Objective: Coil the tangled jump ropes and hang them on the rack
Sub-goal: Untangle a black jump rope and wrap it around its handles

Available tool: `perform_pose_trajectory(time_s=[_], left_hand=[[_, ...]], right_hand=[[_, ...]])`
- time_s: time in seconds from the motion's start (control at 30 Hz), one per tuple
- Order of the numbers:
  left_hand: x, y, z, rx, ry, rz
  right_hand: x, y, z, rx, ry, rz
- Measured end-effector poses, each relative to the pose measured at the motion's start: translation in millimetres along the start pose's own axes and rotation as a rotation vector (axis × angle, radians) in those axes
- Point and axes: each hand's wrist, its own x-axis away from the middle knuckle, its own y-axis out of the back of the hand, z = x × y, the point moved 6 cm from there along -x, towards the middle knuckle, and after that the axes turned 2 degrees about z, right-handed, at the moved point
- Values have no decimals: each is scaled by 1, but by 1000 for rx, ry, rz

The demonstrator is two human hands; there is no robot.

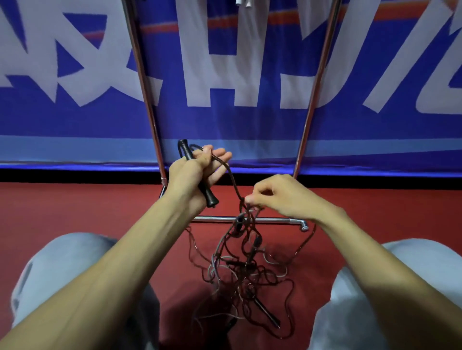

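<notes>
My left hand (pixel 193 172) grips two black jump-rope handles (pixel 210 198), one poking up past my fingers and one hanging below my palm. A dark cord runs from that hand down to my right hand (pixel 277 197), which pinches the cord at the top of a tangle of jump ropes (pixel 246 272). The tangle, dark and grey cords with a few black handles in it, hangs from my fingers and spreads over the red floor between my knees. The metal rack (pixel 252 219) stands just behind my hands, its two slanted poles rising to the top edge.
A blue banner (pixel 250 120) with large white characters covers the wall behind the rack. White handles (pixel 242 3) hang at the top of the rack. My knees in pale trousers (pixel 62 264) flank the tangle on the red floor (pixel 75 204).
</notes>
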Motion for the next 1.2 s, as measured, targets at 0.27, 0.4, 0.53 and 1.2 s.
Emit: perform_pose_trajectory(time_s=[0.27, 0.4, 0.53, 1.2], left_hand=[[-2, 0, -18, 173, 17, 74], [3, -7, -9, 130, 50, 100], [6, -14, -4, 212, 106, 153], [14, -21, 36, -572, 159, 373]], right_hand=[[-1, -11, -10, 1, -103, -17], [-4, -10, -2, -149, -85, -144], [-5, -15, 16, -208, 23, -172], [13, 61, 2, -906, 32, -529]])
